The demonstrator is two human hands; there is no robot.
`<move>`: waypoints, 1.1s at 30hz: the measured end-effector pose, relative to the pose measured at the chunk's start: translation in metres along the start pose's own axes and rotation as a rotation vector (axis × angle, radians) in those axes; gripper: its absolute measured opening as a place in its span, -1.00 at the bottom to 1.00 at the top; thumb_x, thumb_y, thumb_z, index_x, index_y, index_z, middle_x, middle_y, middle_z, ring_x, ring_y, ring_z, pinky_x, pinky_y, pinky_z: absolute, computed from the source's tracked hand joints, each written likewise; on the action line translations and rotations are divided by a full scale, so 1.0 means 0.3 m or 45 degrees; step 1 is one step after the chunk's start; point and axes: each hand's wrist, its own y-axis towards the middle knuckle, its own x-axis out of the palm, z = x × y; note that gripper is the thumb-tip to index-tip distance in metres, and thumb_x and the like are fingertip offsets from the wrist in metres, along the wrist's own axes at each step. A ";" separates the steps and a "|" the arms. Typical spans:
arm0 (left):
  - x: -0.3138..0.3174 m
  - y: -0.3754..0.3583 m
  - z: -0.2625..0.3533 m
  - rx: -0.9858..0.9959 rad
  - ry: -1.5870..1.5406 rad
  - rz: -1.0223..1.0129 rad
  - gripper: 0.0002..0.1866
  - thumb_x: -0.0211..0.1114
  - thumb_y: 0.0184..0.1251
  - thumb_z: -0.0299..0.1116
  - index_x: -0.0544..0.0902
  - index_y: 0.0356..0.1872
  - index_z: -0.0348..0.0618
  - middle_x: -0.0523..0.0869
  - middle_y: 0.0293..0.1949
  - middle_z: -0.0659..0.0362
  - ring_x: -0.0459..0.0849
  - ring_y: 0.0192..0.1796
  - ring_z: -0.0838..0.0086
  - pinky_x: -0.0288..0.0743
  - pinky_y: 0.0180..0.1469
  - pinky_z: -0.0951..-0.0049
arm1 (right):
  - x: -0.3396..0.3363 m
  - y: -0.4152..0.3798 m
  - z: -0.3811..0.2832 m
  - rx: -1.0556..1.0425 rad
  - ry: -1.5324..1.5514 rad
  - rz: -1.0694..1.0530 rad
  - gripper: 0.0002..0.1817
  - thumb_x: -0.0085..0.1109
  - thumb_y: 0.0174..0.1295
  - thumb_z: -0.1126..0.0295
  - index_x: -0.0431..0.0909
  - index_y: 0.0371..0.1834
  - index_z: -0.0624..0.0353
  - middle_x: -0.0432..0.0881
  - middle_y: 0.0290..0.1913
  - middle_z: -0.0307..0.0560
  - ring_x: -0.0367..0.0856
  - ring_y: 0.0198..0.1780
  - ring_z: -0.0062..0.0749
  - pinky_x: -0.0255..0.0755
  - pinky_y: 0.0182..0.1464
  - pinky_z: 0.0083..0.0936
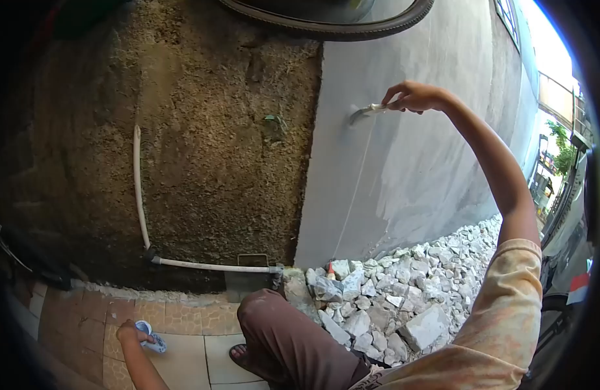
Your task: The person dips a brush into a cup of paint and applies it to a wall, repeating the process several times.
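Note:
My right hand (413,96) is stretched out at shoulder height, its fingers closed round the handle of a paintbrush (375,108). The brush's bristles press against a smooth grey wall (342,169). A thin pale line runs down the wall from near the brush towards the stones. Low at the left, my left hand (128,332) grips a small white and blue paint container (155,343) just above the tiled floor. What the container holds is hard to make out.
Left of the grey wall is rough brown wall (215,149) with a white pipe (209,266) along it. Broken white stones (378,318) lie at the wall's foot. A bicycle tyre (352,30) hangs overhead. Floor tiles (176,361) lie below; vehicles stand at the right edge.

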 end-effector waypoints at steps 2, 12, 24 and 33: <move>-0.016 0.026 -0.027 -0.003 -0.033 0.040 0.41 0.86 -0.44 0.23 0.40 0.54 -0.30 0.59 0.50 -0.03 0.64 0.47 0.21 0.59 0.43 0.27 | -0.006 0.001 0.002 -0.002 0.027 -0.136 -0.68 0.30 0.44 0.23 0.78 0.21 -0.12 0.57 -0.32 -0.29 0.42 -0.39 -0.61 0.31 -0.46 -0.56; -0.011 0.005 0.007 0.028 -0.106 0.082 0.41 0.87 -0.45 0.23 0.40 0.53 -0.31 0.59 0.49 -0.04 0.64 0.47 0.20 0.58 0.43 0.26 | -0.290 0.275 0.341 -0.007 0.181 1.523 -0.67 0.19 0.46 0.18 0.73 0.19 -0.02 0.80 0.06 0.26 0.77 0.13 0.13 0.57 0.19 -0.16; -0.015 0.034 0.000 0.011 -0.143 -0.068 0.39 0.88 -0.48 0.21 0.45 0.50 -0.34 0.60 0.49 -0.03 0.65 0.46 0.23 0.60 0.42 0.25 | -0.085 0.039 0.096 0.093 -0.008 -0.158 -0.71 0.26 0.49 0.31 0.78 0.21 -0.12 0.55 -0.34 -0.33 0.36 -0.48 -0.63 0.24 -0.54 -0.53; -0.018 0.007 0.041 0.053 -0.063 0.091 0.42 0.87 -0.44 0.22 0.39 0.56 -0.29 0.58 0.50 -0.01 0.63 0.48 0.23 0.57 0.44 0.25 | -0.260 0.290 0.299 -0.145 0.046 1.468 -0.64 0.20 0.54 0.19 0.68 0.31 -0.03 0.76 -0.22 0.19 0.71 -0.23 -0.15 0.56 -0.07 -0.20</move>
